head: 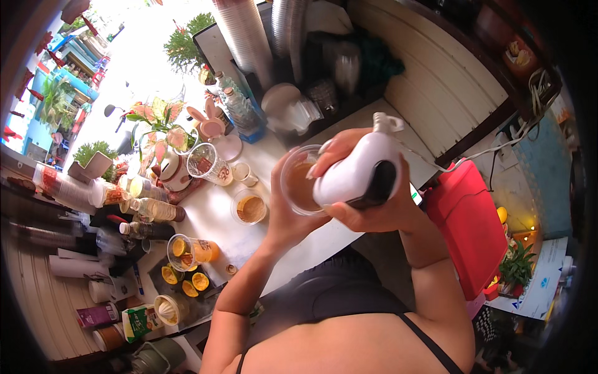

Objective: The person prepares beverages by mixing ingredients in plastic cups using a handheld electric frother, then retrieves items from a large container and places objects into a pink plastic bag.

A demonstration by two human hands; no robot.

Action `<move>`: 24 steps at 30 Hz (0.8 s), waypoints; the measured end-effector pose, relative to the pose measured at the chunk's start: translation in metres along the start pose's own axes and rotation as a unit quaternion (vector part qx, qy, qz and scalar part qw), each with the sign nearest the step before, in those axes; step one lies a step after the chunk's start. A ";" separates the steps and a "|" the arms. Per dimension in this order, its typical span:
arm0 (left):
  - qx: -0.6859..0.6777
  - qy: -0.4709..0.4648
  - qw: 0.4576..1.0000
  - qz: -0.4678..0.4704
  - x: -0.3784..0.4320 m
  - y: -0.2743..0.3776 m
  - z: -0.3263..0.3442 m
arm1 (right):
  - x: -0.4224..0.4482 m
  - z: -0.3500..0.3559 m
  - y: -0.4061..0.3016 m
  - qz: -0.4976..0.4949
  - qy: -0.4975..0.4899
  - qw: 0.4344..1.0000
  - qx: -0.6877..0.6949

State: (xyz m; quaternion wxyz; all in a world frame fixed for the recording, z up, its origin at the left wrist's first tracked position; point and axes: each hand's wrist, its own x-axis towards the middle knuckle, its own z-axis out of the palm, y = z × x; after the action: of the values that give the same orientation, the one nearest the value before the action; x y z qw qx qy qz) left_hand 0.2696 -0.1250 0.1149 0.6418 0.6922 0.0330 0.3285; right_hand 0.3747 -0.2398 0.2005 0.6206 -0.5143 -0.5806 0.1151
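Note:
My left hand is wrapped around a clear plastic cup that holds a brown liquid. In my right hand is a white handheld electric appliance with a black panel, apparently a hand mixer. Its body covers the right part of the cup's mouth, so I cannot tell whether anything reaches into the liquid. Left of the cup stands another clear cup with a tan, foamy drink. Beyond it are a small cream cup and a tilted-looking printed plastic cup.
The white table bears an orange drink cup, squeezed citrus halves and a citrus juicer at left. Tall cup stacks, glass bottles and a potted plant stand farther back. A red box is at right, near a white cord.

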 end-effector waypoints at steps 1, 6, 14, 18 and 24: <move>0.029 -0.005 0.999 0.011 -0.002 -0.003 -0.003 | 0.001 -0.003 -0.002 -0.030 0.010 0.999 -0.024; 0.009 0.007 1.000 -0.003 -0.010 -0.004 0.002 | -0.009 -0.007 -0.013 -0.037 0.030 0.998 -0.039; 0.015 -0.010 1.000 0.003 -0.013 -0.005 0.000 | -0.005 -0.004 -0.019 -0.054 0.041 0.997 -0.027; -0.086 0.019 0.996 -0.016 -0.015 -0.010 0.002 | -0.005 -0.003 -0.020 -0.039 0.068 0.997 -0.021; -0.096 0.019 0.995 -0.021 -0.017 -0.009 -0.001 | -0.003 -0.001 -0.023 -0.013 0.073 0.996 0.053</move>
State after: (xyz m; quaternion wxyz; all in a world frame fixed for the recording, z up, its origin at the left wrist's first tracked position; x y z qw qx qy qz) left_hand 0.2593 -0.1300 0.0997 0.7109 0.6206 0.0278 0.3297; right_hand 0.3643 -0.2525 0.2170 0.6894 -0.4800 -0.5334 0.0994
